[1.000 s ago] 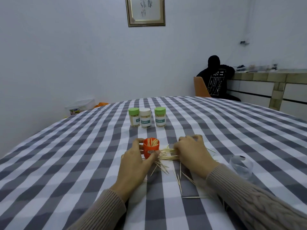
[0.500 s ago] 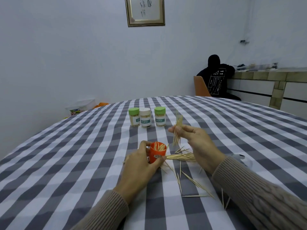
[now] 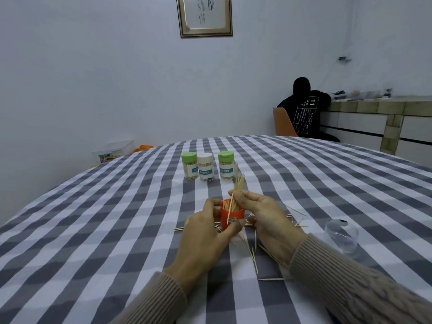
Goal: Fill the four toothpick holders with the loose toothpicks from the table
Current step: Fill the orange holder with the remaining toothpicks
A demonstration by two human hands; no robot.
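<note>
Three capped holders [image 3: 207,166] are lined up at the far side of the table [image 3: 93,230]. An orange holder [image 3: 230,217] is gripped by the left hand [image 3: 204,232]; a toothpick bundle [image 3: 237,188] is pinched over it by the right hand [image 3: 261,213]. Loose toothpicks [image 3: 254,251] are scattered nearby.

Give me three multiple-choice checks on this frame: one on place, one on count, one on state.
1. Where is the clear plastic cup?
A. right of the hands
B. behind the capped jars
C. left of the orange holder

2. How many capped toothpick jars stand in the far row?
A. two
B. three
C. five

3. What is the right hand doing?
A. resting flat
B. pinching a bundle of wooden toothpicks
C. lifting a cap

Key: 1 A, it lies on the checked tablecloth to the right. 2 B, green, white, green. 3 B, the bundle stands over the open orange plastic holder, which the left hand grips.
</note>
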